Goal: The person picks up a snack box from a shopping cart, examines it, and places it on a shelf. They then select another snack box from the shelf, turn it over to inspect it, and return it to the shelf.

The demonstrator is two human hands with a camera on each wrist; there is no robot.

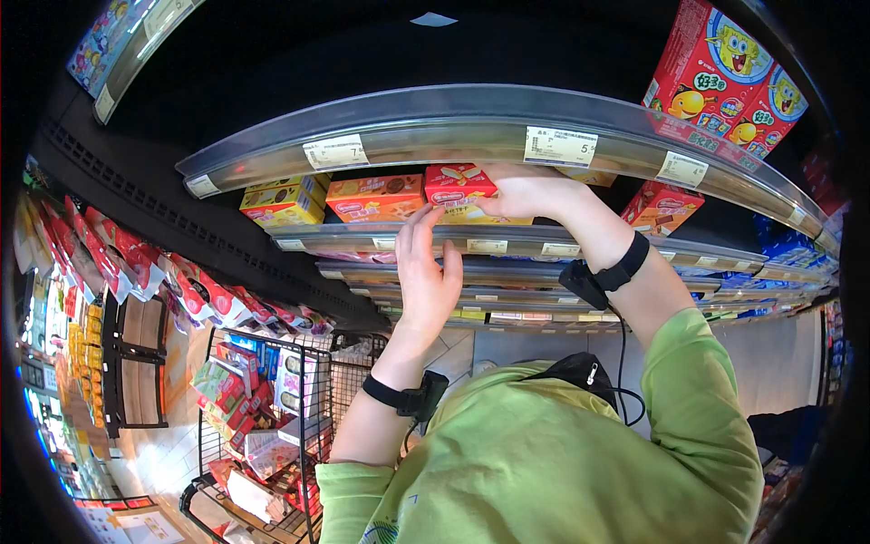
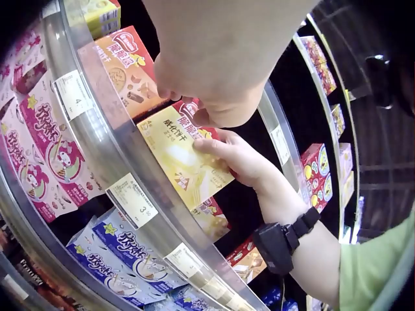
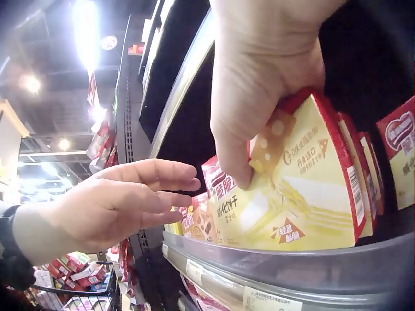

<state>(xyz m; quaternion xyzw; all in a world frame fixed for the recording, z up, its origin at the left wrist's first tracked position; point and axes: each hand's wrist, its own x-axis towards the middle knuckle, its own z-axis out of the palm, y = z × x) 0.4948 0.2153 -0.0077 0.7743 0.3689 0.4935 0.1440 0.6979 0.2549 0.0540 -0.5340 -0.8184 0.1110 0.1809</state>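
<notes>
My right hand (image 1: 530,192) grips a red-and-yellow wafer biscuit box (image 3: 295,194) standing at the front of a shelf. Its thumb presses the yellow front, while the other fingers go over the top and out of sight behind it. More boxes of similar design stand close behind this one in the right wrist view. My left hand (image 1: 426,267) is raised at the box's left end, fingers extended and holding nothing. Beside the box on the left sits an orange biscuit box (image 2: 126,74), and past that are yellow boxes (image 1: 290,199).
A shelf edge with price tags (image 1: 562,145) overhangs my right hand. Lower shelves hold pink boxes (image 2: 52,152) and blue boxes (image 2: 133,256). At my left stands a black wire cart (image 1: 353,367) loaded with packages. Hanging red packets (image 1: 136,254) line the left side.
</notes>
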